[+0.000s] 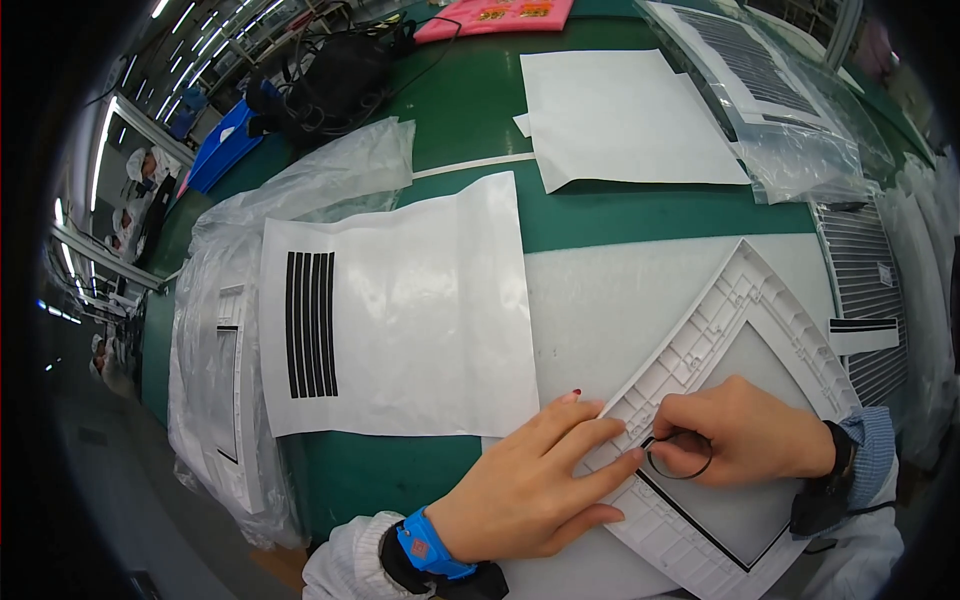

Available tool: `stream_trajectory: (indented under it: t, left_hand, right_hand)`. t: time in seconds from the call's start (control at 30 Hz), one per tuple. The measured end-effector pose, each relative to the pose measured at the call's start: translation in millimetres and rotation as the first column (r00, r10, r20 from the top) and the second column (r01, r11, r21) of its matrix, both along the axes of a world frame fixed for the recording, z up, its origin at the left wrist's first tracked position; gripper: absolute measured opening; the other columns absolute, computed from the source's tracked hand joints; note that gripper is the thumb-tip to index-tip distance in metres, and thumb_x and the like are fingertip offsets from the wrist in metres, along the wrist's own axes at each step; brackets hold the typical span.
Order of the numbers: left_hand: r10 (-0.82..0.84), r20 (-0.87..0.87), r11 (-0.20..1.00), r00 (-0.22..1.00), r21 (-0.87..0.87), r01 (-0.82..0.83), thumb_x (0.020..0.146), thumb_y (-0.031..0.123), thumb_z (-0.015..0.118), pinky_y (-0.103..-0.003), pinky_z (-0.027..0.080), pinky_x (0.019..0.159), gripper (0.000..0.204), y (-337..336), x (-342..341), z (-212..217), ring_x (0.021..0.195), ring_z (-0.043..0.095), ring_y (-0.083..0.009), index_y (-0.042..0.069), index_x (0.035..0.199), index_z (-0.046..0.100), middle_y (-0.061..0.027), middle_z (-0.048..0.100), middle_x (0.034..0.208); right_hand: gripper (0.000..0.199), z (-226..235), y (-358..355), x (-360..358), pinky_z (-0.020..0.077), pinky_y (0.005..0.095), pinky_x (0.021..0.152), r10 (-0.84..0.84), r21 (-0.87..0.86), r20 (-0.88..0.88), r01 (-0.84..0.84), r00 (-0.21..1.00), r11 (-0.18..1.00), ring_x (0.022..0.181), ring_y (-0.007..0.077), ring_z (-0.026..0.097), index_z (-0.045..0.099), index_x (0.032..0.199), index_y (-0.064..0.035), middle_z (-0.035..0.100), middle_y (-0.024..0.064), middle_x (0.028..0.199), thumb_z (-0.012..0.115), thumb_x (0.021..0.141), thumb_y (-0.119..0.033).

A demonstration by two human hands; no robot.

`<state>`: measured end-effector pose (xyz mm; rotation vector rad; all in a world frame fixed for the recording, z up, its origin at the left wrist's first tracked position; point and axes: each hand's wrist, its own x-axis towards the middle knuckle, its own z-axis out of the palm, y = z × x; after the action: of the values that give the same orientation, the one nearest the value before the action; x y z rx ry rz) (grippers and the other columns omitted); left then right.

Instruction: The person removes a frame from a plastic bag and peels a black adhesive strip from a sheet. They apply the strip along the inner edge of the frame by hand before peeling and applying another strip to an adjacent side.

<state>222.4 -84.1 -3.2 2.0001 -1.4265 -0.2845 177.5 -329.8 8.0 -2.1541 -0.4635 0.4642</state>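
Observation:
A white plastic frame (pixel 690 362) with a ribbed back and an open middle lies at an angle in front of me. My right hand (pixel 745 437) pinches a thin black strip (pixel 710 460) over the frame's left corner, and the strip's loose part curls into a loop. More black strip (pixel 672 499) runs along the frame's near inner edge. My left hand (pixel 535 485) rests with fingers extended, its fingertips on that same corner beside the pinch. To the left, a white backing sheet (pixel 430 320) carries several black strips (pixel 311 325) side by side.
Clear plastic bagging (pixel 215 260) holds another frame (pixel 240 400) at far left. Blank white sheets (pixel 625 120) lie at the back. Bagged striped sheets (pixel 750 65) sit back right, and a small strip piece (pixel 863 335) rests at right. A black bag (pixel 335 85), blue bin (pixel 223 148) and pink sheet (pixel 495 18) stand behind.

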Motion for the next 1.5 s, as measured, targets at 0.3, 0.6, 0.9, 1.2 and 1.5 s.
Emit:
stream_trajectory:
  t: [0.3, 0.6, 0.9, 1.2, 1.5]
  left_hand:
    - [0.012, 0.010, 1.000, 1.000, -0.024, -0.012, 0.083, 0.029, 0.074, -0.049, 0.046, 0.103, 0.041, 2, -1, -3, 0.117, 0.052, -0.0376, 0.011, 0.119, 0.068, -0.0149, 0.056, 0.121]
    - [-0.009, 0.005, 1.000, 1.000, -0.012, 0.009, 0.084, 0.030, 0.073, -0.048, 0.046, 0.101, 0.042, 3, -1, -1, 0.117, 0.052, -0.0378, 0.012, 0.122, 0.067, -0.0146, 0.057, 0.120]
    - [0.000, -0.003, 1.000, 1.000, 0.023, 0.000, 0.084, 0.030, 0.074, -0.049, 0.045, 0.103, 0.040, 1, -1, 0, 0.117, 0.053, -0.0372, 0.014, 0.120, 0.068, -0.0148, 0.058, 0.119]
    - [-0.001, 0.012, 1.000, 1.000, 0.023, 0.001, 0.085, 0.030, 0.074, -0.048, 0.046, 0.102, 0.040, 1, 0, 0, 0.116, 0.054, -0.0369, 0.015, 0.121, 0.068, -0.0148, 0.058, 0.119]
    - [-0.005, -0.007, 1.000, 1.000, 0.028, 0.005, 0.085, 0.030, 0.074, -0.049, 0.046, 0.102, 0.040, 2, 0, 0, 0.117, 0.054, -0.0374, 0.015, 0.121, 0.068, -0.0151, 0.057, 0.119]
  right_hand:
    - [0.017, 14, 12, -21, 0.0441, 0.0311, 0.042, -0.103, -0.184, 0.389, 0.187, 0.915, 0.965, 0.049, 0.0221, 0.059, 0.060, 0.093, -0.0014, 0.062, 0.0079, 0.069, 0.070, 0.083, -0.011]
    - [0.025, 17, -6, -10, 0.0441, 0.0294, 0.044, -0.241, -0.087, 0.227, 0.266, 0.944, 0.960, 0.052, 0.0181, 0.060, 0.061, 0.097, -0.0039, 0.061, 0.0063, 0.071, 0.076, 0.080, -0.012]
    - [0.033, 24, -10, -2, 0.0465, 0.0310, 0.051, -0.287, -0.175, 0.232, 0.331, 0.929, 0.927, 0.059, 0.0200, 0.060, 0.058, 0.103, -0.0024, 0.060, 0.0060, 0.072, 0.078, 0.080, -0.015]
    - [0.015, 10, -7, -6, 0.0507, 0.0282, 0.055, -0.309, -0.080, 0.328, 0.352, 0.893, 0.932, 0.067, 0.0201, 0.067, 0.063, 0.090, -0.0034, 0.065, 0.0087, 0.079, 0.073, 0.079, -0.003]
    - [0.013, 23, -18, -4, 0.0510, 0.0286, 0.057, -0.326, -0.047, 0.272, 0.351, 0.905, 0.935, 0.065, 0.0219, 0.065, 0.063, 0.088, 0.0010, 0.065, 0.0124, 0.080, 0.071, 0.078, 0.004]
